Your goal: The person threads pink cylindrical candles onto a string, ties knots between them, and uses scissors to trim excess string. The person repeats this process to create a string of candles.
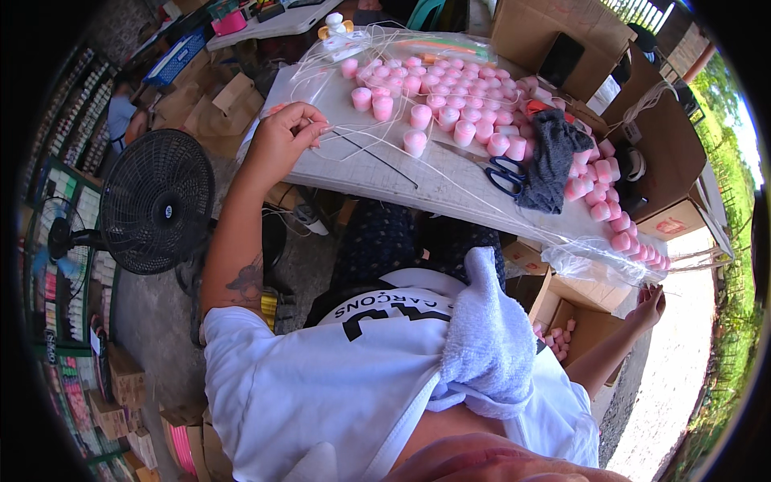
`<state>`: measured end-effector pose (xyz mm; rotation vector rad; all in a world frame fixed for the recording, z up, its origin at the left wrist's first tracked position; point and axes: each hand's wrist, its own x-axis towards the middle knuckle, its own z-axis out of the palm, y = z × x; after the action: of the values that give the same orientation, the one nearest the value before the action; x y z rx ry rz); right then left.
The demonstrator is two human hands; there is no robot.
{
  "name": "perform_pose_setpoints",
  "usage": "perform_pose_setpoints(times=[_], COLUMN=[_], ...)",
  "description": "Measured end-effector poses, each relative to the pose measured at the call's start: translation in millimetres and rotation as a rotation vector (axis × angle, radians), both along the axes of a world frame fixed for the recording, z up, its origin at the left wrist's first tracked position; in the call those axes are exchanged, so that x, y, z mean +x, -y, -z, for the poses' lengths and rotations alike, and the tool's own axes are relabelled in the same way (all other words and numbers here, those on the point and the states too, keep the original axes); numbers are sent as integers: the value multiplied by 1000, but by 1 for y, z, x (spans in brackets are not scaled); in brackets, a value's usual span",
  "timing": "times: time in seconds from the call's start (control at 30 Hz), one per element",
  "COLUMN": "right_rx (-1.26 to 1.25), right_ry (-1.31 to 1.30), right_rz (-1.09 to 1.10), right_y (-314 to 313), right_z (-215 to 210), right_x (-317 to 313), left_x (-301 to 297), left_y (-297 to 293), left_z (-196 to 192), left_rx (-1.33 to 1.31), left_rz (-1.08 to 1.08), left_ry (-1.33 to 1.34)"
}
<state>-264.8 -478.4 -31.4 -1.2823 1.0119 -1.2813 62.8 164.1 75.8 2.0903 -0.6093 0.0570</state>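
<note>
At the table's left edge, the fingers of my left hand (291,135) are pinched on a thin white string (474,191). The string runs slantwise across the tabletop toward the right. My right hand (647,307) is held far out beyond the table's right end, fingers pinched together; the string appears to lead there, though its end is too thin to see clearly. A slim dark rod (376,159) lies beside my left hand. Many pink, candle-like pieces (463,132) with tapered tops cover the table (321,165), some in a line along its right side.
Blue-handled scissors (506,177) and a dark grey cloth (554,157) lie near the front edge. Cardboard boxes (675,181) stand at the right. One open box (590,333) below holds more pink pieces. A black fan (158,201) stands left; a person (120,116) is beyond it.
</note>
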Motion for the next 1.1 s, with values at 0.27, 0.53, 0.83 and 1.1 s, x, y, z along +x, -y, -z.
perform_pose_setpoints(times=[0.27, 0.53, 0.83, 1.1], right_rx=[-127, -285, -465, -442], right_ry=[-807, -1031, -1267, -75], right_rz=[-536, -671, -277, -1225], right_y=[-8, -22, -45, -272], right_z=[33, 37, 10, -73], right_x=[5, 12, 19, 126], left_x=[-33, -59, -65, -83], left_y=[35, 45, 57, 116], left_z=[-14, -26, -10, 29], left_rx=[-216, -5, -18, 181], left_rz=[161, 178, 230, 552], left_ry=[144, 332, 298, 381])
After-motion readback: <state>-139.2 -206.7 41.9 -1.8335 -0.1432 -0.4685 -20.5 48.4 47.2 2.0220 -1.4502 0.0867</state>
